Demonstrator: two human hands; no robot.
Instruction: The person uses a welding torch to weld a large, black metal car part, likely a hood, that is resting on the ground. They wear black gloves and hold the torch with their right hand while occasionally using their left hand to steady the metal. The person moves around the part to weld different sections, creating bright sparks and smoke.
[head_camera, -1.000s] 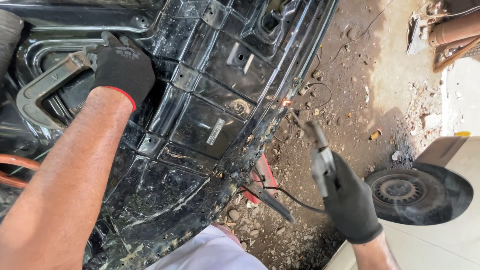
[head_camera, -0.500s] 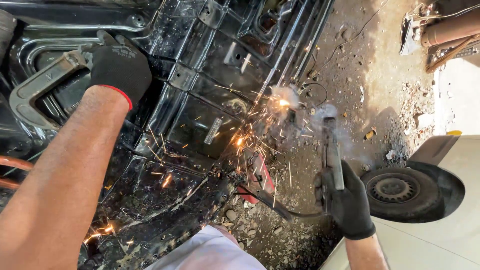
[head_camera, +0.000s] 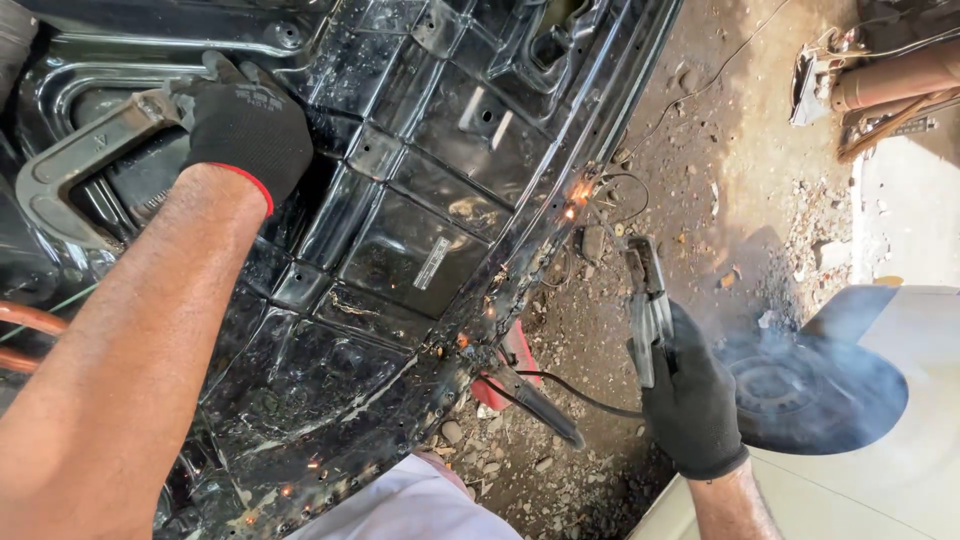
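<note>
Black knit gloves cover both hands. Nearest us, our right hand (head_camera: 692, 408) is wrapped tight around the grey metal welding electrode holder (head_camera: 648, 305), fingers pressed together on its handle, its tip pointing up toward the rim of the glossy black pressed-steel car panel (head_camera: 400, 255). Our left hand (head_camera: 245, 125) reaches further out, fingers curled closed over the top jaw of the grey steel C-clamp (head_camera: 65, 180) that sits on the panel's left part.

An orange glowing spot (head_camera: 575, 195) sits on the panel's edge, just beyond the holder's tip, with small embers scattered along the seam below. We judge the step in hand to be tack welding along this edge. A further tack would call for bringing the tip steadily onto the seam while the left hand braces the clamp.

A red-handled tool (head_camera: 515, 385) lies on the gravelly dirt ground (head_camera: 720, 150) beside the rim; smoke hangs over a dark round wheel (head_camera: 800, 390) at the right.
</note>
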